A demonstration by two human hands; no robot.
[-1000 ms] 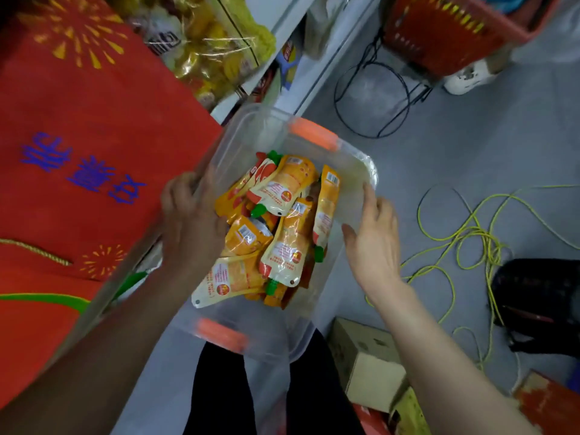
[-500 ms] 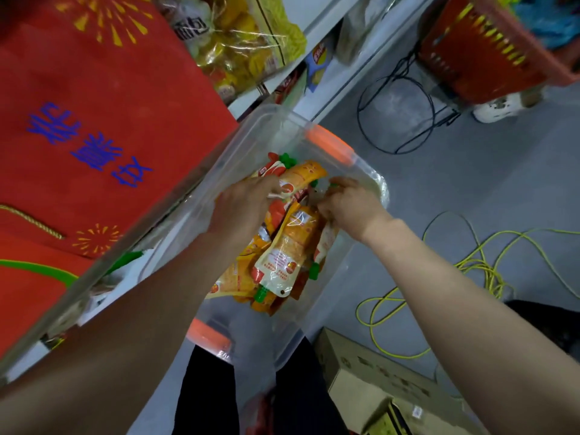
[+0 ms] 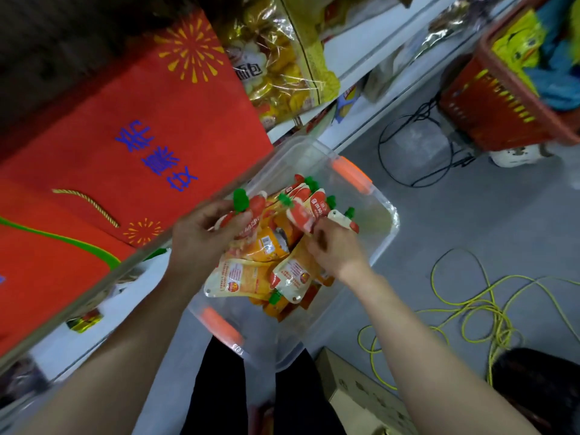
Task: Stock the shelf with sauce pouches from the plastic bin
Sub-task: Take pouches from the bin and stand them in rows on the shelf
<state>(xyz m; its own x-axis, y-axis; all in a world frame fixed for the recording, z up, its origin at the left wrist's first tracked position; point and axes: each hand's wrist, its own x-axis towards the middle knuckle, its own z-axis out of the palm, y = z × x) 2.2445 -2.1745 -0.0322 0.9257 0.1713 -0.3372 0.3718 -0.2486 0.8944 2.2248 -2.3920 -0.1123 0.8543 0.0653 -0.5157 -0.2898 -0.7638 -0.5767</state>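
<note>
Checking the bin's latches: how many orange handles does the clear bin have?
2. One orange handle sits on the far end of the plastic bin, toward the shelf; the other orange handle is on the near end, by the person's legs.

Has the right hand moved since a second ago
Yes. The right hand went from the clear bin's outer right rim to inside it, over the sauce pouches, closing on one.

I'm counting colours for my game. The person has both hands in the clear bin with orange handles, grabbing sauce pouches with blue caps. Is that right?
Not quite: the caps are green, not blue. The head view shows the left hand and right hand in the clear bin with orange handles, both gripping sauce pouches topped with green caps.
</note>
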